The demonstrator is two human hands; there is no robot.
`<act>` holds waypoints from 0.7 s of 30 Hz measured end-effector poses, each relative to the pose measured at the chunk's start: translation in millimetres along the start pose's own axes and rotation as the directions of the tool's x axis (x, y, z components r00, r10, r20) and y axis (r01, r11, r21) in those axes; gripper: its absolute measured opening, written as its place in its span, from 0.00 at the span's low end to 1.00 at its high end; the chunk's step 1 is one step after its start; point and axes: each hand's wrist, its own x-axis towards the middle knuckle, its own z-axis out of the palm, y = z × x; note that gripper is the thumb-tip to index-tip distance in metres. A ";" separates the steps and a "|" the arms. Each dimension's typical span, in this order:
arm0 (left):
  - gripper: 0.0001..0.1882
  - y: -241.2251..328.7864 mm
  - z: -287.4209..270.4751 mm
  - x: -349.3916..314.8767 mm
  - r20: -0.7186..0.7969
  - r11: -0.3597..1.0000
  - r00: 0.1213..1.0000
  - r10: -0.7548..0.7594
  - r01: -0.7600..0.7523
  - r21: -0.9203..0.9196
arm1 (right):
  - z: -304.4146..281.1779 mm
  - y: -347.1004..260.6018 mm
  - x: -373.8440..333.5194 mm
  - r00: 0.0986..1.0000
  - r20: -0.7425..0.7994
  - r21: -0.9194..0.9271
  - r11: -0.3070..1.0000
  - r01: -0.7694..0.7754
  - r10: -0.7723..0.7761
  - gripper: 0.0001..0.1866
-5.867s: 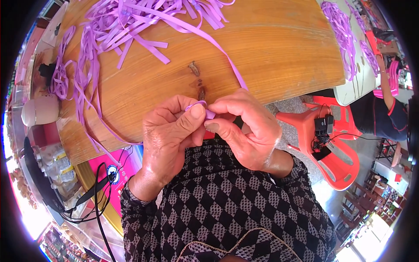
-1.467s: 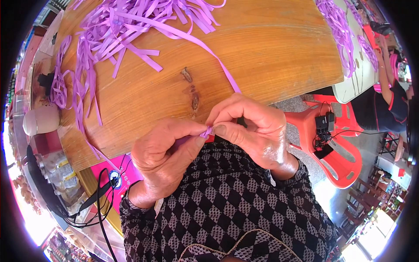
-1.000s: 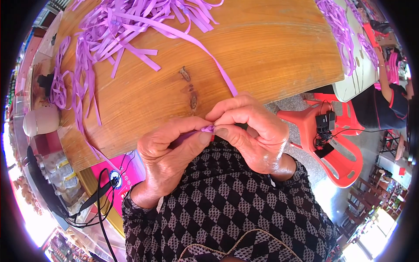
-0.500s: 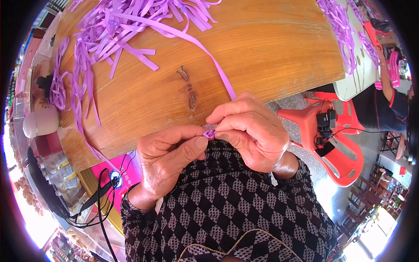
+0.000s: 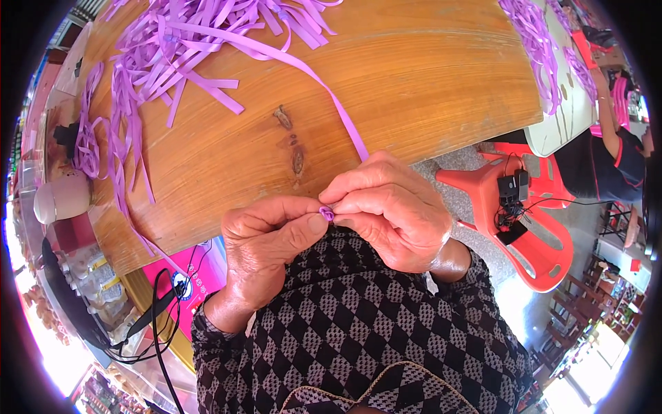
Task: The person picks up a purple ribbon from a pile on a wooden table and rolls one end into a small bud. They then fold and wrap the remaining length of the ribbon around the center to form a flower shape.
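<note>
Between my two hands, just off the near edge of the table, is a small folded knot of purple ribbon (image 5: 326, 214). My left hand (image 5: 265, 238) pinches its left side between thumb and forefinger. From the other side my right hand (image 5: 396, 214) pinches it too, thumb below and fingers bent over the top. A long purple ribbon strip (image 5: 338, 103) runs from the heap on the table down behind my right fingers. Where the strip joins the knot is hidden by those fingers.
A heap of purple ribbon strips (image 5: 186, 52) lies on the wooden table (image 5: 414, 83), with strands hanging over its left side. A red plastic chair (image 5: 538, 255) at right carries black chargers and cables (image 5: 510, 200). Beyond it, a person in dark clothes (image 5: 600, 165) works. Black cables (image 5: 162, 310) hang at left.
Both hands have shifted very slightly, still pinching the ribbon knot. The knot has turned a little between the fingertips, and the view has moved slightly.
</note>
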 end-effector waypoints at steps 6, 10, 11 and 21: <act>0.07 -2.6 0.5 -1.7 0.048 0.985 0.989 0.139 -0.143 0.092 | -3.0 -1.4 -1.6 0.998 0.027 0.026 0.998 -0.052 0.051 0.13; 0.06 -3.5 2.3 -2.6 0.048 0.948 0.969 0.241 -0.245 0.203 | -4.1 -2.3 -3.6 0.995 0.047 0.053 0.995 -0.086 0.084 0.15; 0.06 -4.1 2.1 -2.3 0.056 0.941 0.966 0.254 -0.260 0.215 | -3.9 -1.9 -3.5 0.995 0.048 0.053 0.995 -0.086 0.084 0.15; 0.05 -2.1 2.3 -2.1 0.067 0.987 0.991 0.113 -0.120 0.111 | -2.8 0.2 -1.6 0.996 0.062 0.061 0.996 -0.067 0.063 0.14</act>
